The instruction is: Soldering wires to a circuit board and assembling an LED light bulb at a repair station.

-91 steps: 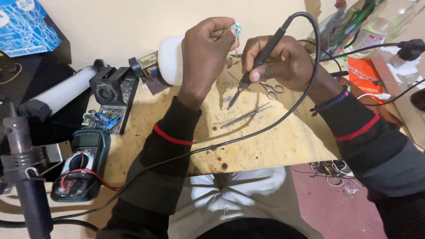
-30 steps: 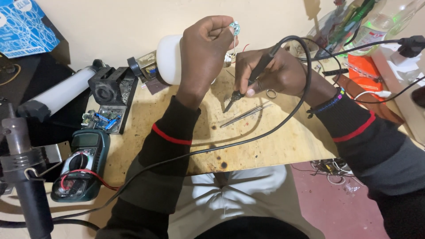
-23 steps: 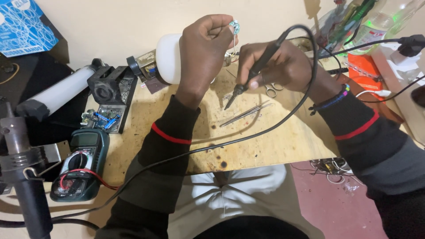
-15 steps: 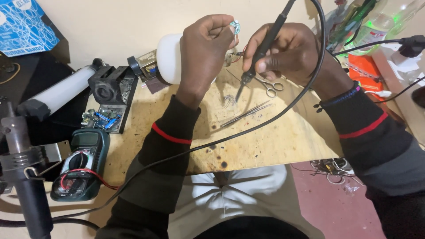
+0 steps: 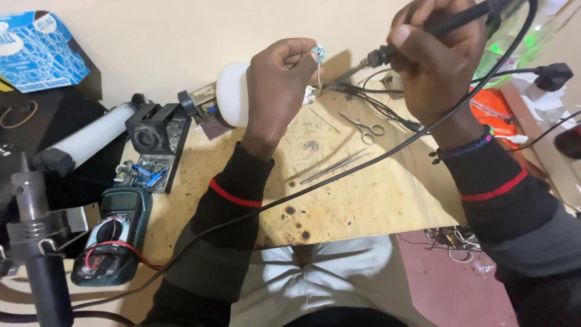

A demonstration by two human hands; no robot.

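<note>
My left hand [image 5: 279, 91] is raised over the scorched wooden board [image 5: 363, 200] and pinches a small round component [image 5: 318, 52] with thin wire leads hanging from it. My right hand [image 5: 439, 60] grips a black soldering iron [image 5: 436, 27] like a pen, its metal tip [image 5: 342, 75] pointing left, close to the hanging leads. The iron's black cable [image 5: 339, 178] runs across the board toward the lower left. A white bulb body [image 5: 233, 94] lies just behind my left hand.
Small scissors [image 5: 363, 125] and tweezers [image 5: 336, 168] lie on the board. A green multimeter [image 5: 112, 242], a small circuit board [image 5: 142, 174], a white tube lamp [image 5: 91, 136] and a hot-air tool [image 5: 39, 242] sit at the left. Wires and an orange item [image 5: 499, 115] crowd the right.
My right hand lifted the soldering iron from the board up and to the right, bringing the tip beside the component. My left hand stayed raised with the component.
</note>
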